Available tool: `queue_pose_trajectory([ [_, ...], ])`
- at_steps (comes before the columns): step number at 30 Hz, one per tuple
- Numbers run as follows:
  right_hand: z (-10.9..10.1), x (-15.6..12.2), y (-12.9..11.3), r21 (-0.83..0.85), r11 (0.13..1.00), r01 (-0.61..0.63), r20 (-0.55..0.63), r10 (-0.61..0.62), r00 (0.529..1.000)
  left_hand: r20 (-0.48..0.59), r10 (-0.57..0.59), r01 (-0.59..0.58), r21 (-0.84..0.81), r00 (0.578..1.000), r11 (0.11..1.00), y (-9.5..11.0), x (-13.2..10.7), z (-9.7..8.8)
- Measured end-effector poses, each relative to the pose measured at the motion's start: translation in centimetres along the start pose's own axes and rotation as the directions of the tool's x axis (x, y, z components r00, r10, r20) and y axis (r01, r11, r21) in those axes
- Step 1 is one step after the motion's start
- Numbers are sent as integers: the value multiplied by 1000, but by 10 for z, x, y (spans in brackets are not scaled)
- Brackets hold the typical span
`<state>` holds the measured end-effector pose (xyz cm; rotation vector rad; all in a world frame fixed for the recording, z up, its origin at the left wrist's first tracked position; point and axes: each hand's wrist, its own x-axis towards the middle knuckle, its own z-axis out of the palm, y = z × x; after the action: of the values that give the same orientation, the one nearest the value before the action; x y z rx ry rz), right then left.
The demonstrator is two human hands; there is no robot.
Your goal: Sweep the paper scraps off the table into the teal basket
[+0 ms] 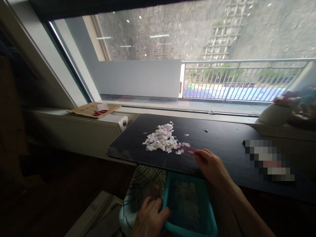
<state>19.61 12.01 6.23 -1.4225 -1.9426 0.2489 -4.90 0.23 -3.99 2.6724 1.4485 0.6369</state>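
My right hand pinches the end of a thin, translucent pink plastic strip, flat on the dark table. Its far end touches the edge of a heap of small white paper scraps; a few loose scraps lie beside it. Below the table edge, my left hand is closed at the left rim of a teal plastic basin, its thumb over the rim. Pale scraps lie in the shaded basin. A brownish blurred shape is just beyond the left fingers; I cannot tell what it is.
The dark table stands against the window sill. A pale cover with black lines is left of the basin. Red-handled scissors lie on brown paper by a radiator. A blurred-out object is at right.
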Motion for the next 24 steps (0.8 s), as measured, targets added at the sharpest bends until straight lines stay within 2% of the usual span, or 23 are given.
queue_pose_trajectory([
  [3, -4, -2, -4, 5, 1000, -19, -20, 19, 1000, -25, 18, -18, 1, 1000, 1000, 0, 1, 6],
  [8, -3, -2, -8, 59, 998, -8, 41, 6, 999, -99, 31, -26, 50, 995, 998, 3, 0, 13],
  [12, 4, -3, -11, 70, 998, -1, 8, 1, 1000, -26, 48, -47, 53, 999, 998, 8, 3, 6],
  [16, 9, -4, -16, 92, 996, 15, 64, -21, 998, 21, 58, -59, 52, 998, 997, 12, 7, 1],
  [20, 7, -6, -16, 78, 996, 35, 56, -39, 998, -17, 55, -54, 39, 998, 998, 12, 7, 12],
  [24, 3, -8, -11, 15, 1000, 4, 11, -4, 1000, -97, 69, -59, 103, 993, 993, 13, 6, 28],
])
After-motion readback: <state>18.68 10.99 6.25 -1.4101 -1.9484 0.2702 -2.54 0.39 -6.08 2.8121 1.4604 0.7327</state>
